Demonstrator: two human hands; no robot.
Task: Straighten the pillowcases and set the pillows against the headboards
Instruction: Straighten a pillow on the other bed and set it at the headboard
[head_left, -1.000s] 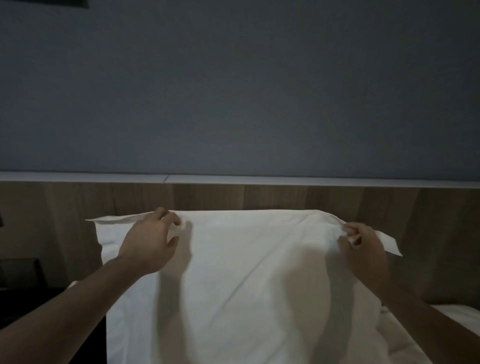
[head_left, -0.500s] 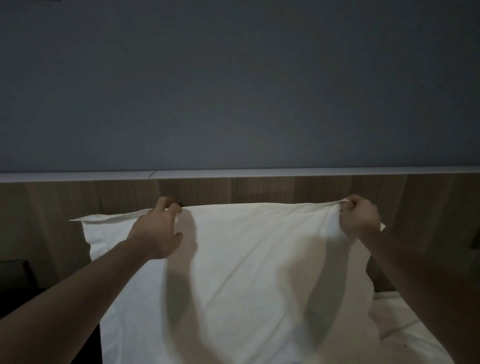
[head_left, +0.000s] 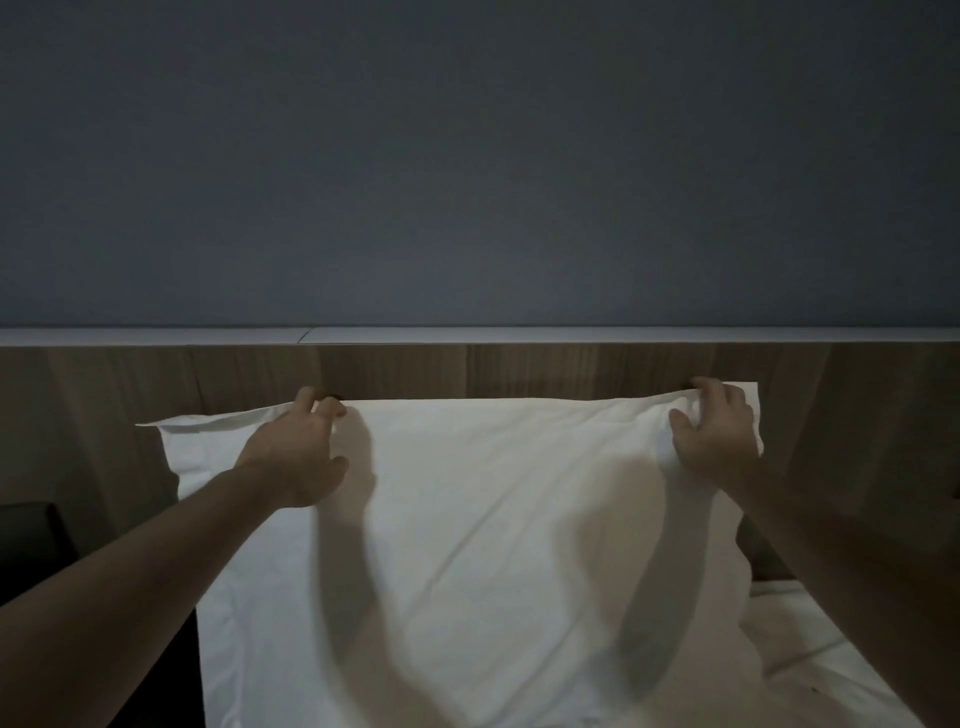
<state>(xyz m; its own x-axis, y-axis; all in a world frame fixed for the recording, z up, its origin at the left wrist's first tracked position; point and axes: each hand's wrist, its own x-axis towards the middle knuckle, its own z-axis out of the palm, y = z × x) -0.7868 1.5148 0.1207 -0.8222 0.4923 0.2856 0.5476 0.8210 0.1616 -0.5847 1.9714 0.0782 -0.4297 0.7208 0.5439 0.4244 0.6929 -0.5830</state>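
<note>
A white pillow (head_left: 493, 519) in its pillowcase stands upright against the wooden headboard (head_left: 519, 371). My left hand (head_left: 296, 452) grips the pillow's top edge left of centre, fingers curled over the rim. My right hand (head_left: 714, 434) grips the top right corner, bunching the cloth. The case's flat flap sticks out at the top left corner. A few soft creases run across the front of the pillow.
A white ledge (head_left: 571, 335) caps the headboard below a grey wall (head_left: 467, 156). White bed sheet (head_left: 810, 660) shows at the lower right. A dark bedside unit (head_left: 31, 540) stands at the left edge.
Both hands have pushed the pillow up and back toward the headboard. My right hand moved from the right flap to the top right corner. The top edge is now pulled straighter.
</note>
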